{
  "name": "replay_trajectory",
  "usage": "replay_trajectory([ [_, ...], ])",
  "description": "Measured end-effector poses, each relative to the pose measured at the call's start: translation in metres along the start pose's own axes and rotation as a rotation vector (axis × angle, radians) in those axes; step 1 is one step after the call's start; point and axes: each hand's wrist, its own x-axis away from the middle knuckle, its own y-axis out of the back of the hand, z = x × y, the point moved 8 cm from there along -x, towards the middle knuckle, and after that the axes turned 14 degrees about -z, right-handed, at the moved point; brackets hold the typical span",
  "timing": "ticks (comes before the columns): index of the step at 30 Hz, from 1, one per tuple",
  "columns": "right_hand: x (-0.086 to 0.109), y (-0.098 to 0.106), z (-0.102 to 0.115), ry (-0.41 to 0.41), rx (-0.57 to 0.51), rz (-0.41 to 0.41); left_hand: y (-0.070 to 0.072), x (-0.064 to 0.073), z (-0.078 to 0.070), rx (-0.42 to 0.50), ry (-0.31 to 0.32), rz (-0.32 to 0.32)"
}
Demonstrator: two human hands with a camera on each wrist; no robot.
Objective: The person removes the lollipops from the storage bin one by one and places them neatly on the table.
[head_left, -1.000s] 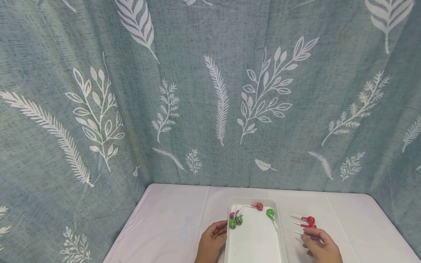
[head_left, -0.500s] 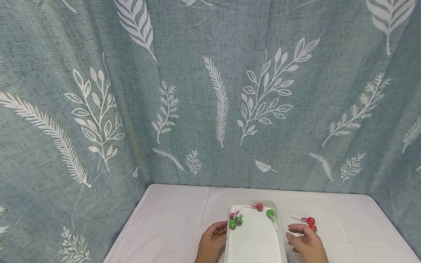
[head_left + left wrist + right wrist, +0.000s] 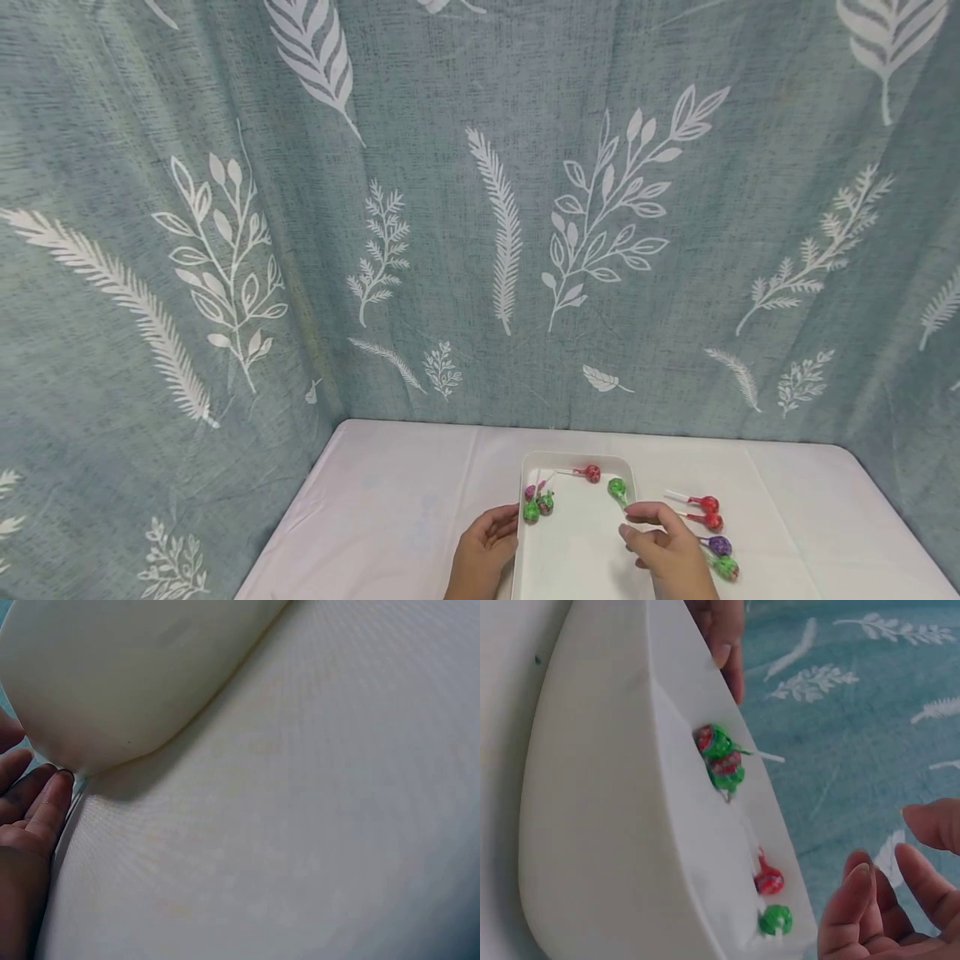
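The right hand is above the right wall of the white tray. Its grip is spread: the thumb and the index finger stand apart, and I see nothing held between them. The fingertips are just beside the stick of a green lollipop, which lies in the far right part of the tray. The end of this stick is hidden, so I cannot tell if a finger touches it.

For a good reach here, in my judgement, the thumb and index finger should come to the stick from two sides, not to the round head, which could roll away. The wrist should be high enough to pass over the tray wall.

The left hand is at the outside of the left wall, its fingers loosely bent; they seem to touch it and pinch nothing. Light, steady contact is better, because a strong push could slide the tray to the right on the counter, toward two red lollipops, a purple lollipop and another green lollipop.

A slow movement should also spare the red lollipop at the far wall and the cluster at far left, where the sticks lie close together.
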Motion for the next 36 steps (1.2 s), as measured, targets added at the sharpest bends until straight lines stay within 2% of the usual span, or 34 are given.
replay_trajectory([
  [13, 0.008, -0.028, 0.01, 0.059, -0.032, 0.046, 0.002, 0.0, 0.0, -0.001, 0.003, 0.01],
  [27, 0.004, -0.055, 0.005, 0.086, -0.051, 0.094, 0.002, -0.001, 0.003, 0.018, 0.023, 0.002],
  [36, 0.0, -0.068, 0.013, 0.14, -0.051, 0.11, 0.002, 0.001, 0.001, 0.013, 0.031, -0.003],
])
